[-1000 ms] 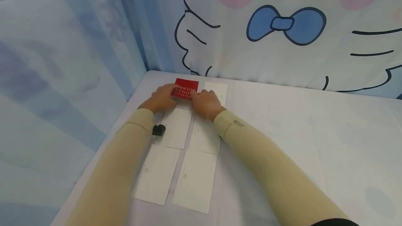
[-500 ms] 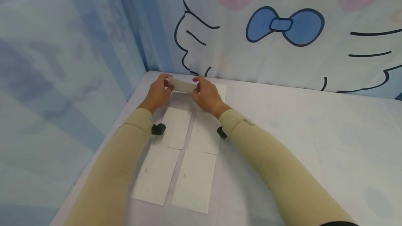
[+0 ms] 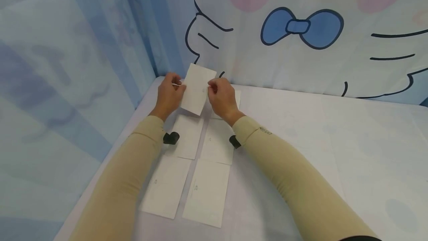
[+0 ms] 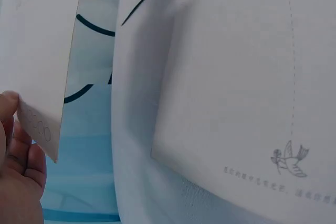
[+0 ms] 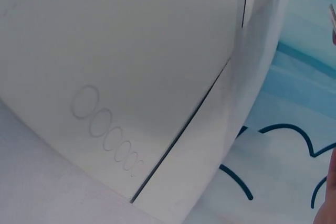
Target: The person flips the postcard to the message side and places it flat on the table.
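A postcard, its white back facing me, is held up tilted over the far left end of the table. My left hand pinches its left edge between thumb and fingers. On the opposite edge, my right hand pinches it too. In the left wrist view, the raised postcard shows a row of small printed circles at its corner beside my left hand. Beneath it, a flat postcard bears a dashed line and a small bird drawing. Only a sliver of my right hand appears in the right wrist view.
Two columns of white-backed postcards lie on the white table: a middle pair, left and right, and a near pair, left and right. Another postcard lies partly behind my right hand. Curtains border the left and back.
The postcard lay red side up at the far left; both hands have lifted and turned it, so its white back now faces me, raised above the table.
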Demonstrator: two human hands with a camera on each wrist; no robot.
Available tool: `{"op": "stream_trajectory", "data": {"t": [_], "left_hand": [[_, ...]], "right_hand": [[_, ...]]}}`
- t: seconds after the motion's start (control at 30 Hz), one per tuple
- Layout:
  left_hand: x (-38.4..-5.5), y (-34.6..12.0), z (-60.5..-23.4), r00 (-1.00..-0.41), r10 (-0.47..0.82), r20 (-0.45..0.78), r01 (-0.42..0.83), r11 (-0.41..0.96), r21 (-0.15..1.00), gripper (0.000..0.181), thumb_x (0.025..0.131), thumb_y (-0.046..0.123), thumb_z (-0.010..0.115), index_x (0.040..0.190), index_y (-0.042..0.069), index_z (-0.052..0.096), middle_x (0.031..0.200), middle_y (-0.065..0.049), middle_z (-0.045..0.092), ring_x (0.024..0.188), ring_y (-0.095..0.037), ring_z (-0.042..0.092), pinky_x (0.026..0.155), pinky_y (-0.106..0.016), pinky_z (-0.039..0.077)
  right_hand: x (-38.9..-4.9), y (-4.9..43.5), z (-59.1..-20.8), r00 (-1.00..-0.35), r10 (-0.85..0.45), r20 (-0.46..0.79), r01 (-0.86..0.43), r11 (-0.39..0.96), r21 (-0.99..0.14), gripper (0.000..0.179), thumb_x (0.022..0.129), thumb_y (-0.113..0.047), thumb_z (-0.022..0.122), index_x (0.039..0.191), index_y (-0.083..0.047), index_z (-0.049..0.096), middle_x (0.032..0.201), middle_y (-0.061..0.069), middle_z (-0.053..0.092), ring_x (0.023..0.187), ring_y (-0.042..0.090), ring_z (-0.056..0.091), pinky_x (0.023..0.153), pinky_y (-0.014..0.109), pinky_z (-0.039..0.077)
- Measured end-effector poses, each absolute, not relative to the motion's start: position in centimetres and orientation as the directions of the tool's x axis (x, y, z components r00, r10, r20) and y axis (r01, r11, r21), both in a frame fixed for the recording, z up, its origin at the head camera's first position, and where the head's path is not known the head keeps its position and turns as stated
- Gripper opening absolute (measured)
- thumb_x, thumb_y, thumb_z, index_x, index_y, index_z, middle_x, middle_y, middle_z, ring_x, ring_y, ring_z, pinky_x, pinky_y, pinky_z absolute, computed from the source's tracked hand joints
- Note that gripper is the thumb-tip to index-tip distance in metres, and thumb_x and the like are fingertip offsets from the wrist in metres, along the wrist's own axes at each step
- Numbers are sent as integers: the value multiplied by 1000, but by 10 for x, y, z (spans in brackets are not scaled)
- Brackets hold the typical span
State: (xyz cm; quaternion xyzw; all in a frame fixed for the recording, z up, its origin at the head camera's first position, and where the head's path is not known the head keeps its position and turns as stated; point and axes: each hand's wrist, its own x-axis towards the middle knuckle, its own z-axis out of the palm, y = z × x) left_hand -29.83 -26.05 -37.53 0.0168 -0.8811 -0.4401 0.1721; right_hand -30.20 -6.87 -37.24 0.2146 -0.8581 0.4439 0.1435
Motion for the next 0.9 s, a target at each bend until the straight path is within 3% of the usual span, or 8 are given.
{"op": "stream_trajectory", "data": {"t": [0.13,0.5,0.63,0.77,0.9], "left_hand": [[-297,-260,-376,-942,-169,292,125,630,766,24,98,9,60,119,-1,57,115,-17,60,107,-30,59,92,-41,50],[-294,-259,-377,-966,-142,217,74,651,755,29,98,9,61,125,-1,62,120,-17,62,109,-29,56,97,-40,47],[-293,-257,-377,-971,-140,194,59,645,762,33,98,9,62,129,-1,61,123,-17,61,110,-29,56,98,-39,47],[-292,-256,-378,-981,-109,163,52,657,752,40,98,10,63,136,1,58,133,-17,57,115,-29,56,99,-39,48],[-291,-258,-380,-990,-55,129,55,694,718,47,97,10,63,142,2,53,142,-16,51,117,-29,55,98,-41,48]], "right_hand": [[-302,-69,-375,-862,-290,415,-505,544,-670,25,100,-5,56,122,4,59,116,17,55,105,25,59,93,28,50],[-304,-70,-379,-911,-238,337,-412,573,-709,36,100,-7,57,134,6,55,140,18,44,118,25,57,102,28,46],[-304,-69,-378,-911,-287,296,-412,609,-678,43,100,-9,57,140,4,51,151,14,36,123,24,54,106,28,42],[-304,-68,-380,-890,-383,245,-450,662,-599,51,100,-11,57,146,4,44,163,13,21,144,25,33,117,28,24],[-306,-67,-382,-881,-433,188,-460,694,-554,57,99,-13,58,149,6,38,164,17,16,151,26,14,119,29,11]]}}
